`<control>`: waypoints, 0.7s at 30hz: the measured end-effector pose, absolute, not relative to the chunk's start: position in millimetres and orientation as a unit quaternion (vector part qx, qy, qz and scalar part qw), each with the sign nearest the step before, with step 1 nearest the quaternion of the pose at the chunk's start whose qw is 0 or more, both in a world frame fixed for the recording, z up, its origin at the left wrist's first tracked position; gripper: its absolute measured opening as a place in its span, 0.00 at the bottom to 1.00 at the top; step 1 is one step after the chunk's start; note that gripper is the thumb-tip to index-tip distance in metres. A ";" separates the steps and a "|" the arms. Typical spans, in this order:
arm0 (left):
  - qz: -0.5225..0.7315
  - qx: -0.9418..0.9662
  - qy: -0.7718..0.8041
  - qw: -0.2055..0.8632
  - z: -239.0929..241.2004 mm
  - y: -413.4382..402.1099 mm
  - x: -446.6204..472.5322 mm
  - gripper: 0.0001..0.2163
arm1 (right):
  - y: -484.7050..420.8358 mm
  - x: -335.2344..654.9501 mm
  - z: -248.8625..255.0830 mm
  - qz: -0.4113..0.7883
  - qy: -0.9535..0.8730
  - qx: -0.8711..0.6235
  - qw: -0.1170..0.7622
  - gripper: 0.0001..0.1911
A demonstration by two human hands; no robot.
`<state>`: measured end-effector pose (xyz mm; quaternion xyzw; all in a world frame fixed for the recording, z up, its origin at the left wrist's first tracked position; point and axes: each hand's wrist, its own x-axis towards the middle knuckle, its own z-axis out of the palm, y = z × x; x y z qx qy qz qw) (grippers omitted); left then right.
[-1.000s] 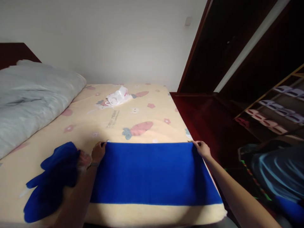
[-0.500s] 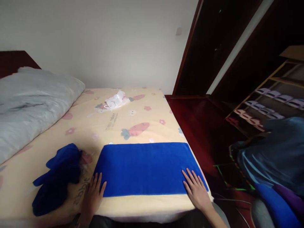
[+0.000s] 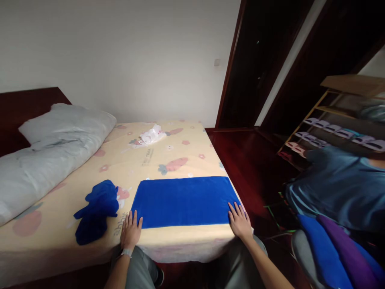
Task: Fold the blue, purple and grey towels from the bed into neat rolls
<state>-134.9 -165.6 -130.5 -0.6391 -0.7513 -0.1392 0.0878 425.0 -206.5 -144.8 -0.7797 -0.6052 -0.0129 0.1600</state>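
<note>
A blue towel (image 3: 185,202) lies flat and spread out near the front edge of the bed. On its near left corner rests my left hand (image 3: 131,230), fingers extended and slightly apart. My right hand (image 3: 240,221) lies with spread fingers over the near right corner. Neither hand grips the cloth. To the left of my left hand is a crumpled blue cloth (image 3: 100,208) in a loose heap on the patterned bed sheet (image 3: 198,245).
A grey quilt (image 3: 72,132) is bunched at the left. A white plastic bag (image 3: 152,135) lies toward the wall. At right are a shoe rack (image 3: 319,107) with slippers, a person in a blue shirt (image 3: 333,180), and folded blue and purple cloths (image 3: 339,245).
The view has tilted and shifted, bringing more of my forearms and legs into sight. My hands stay on the towel's near corners. The person at right has moved a little.
</note>
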 end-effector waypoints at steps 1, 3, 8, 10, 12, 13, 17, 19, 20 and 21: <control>-0.149 -0.649 -0.740 0.099 -127.3 -166.4 -132.4 0.29 | -206.1 426.8 -146.3 -0.007 -0.591 -0.786 0.181 0.31; -0.164 -0.691 -0.695 0.109 -118.4 -169.2 -115.6 0.25 | -205.6 431.5 -149.0 0.008 -0.558 -0.797 0.232 0.32; -0.138 -0.832 -0.537 -0.006 -96.8 -185.3 10.8 0.21 | -206.5 447.4 -155.1 0.040 -0.467 -0.806 0.363 0.29; -0.123 -0.867 -0.481 -0.048 -93.7 -193.5 77.0 0.23 | -207.1 453.2 -156.5 0.049 -0.456 -0.801 0.385 0.28; -0.118 -0.886 -0.441 -0.075 -94.0 -201.1 134.8 0.24 | -207.3 456.4 -156.1 0.054 -0.444 -0.803 0.394 0.27; -0.120 -0.890 -0.433 -0.083 -94.8 -204.3 158.5 0.24 | -207.2 456.7 -155.0 0.055 -0.438 -0.805 0.395 0.26; -0.126 -0.901 -0.400 -0.109 -96.6 -211.5 221.8 0.24 | -207.8 452.5 -148.0 0.048 -0.421 -0.815 0.394 0.25; -0.127 -0.901 -0.397 -0.120 -94.5 -210.3 245.1 0.23 | -209.3 451.7 -146.4 0.055 -0.411 -0.816 0.403 0.24; -0.125 -0.900 -0.399 -0.126 -92.9 -208.5 257.0 0.23 | -210.1 452.8 -146.7 0.066 -0.405 -0.813 0.413 0.24; -0.119 -0.898 -0.402 -0.133 -91.2 -206.0 269.5 0.22 | -210.5 455.1 -147.6 0.081 -0.398 -0.810 0.424 0.24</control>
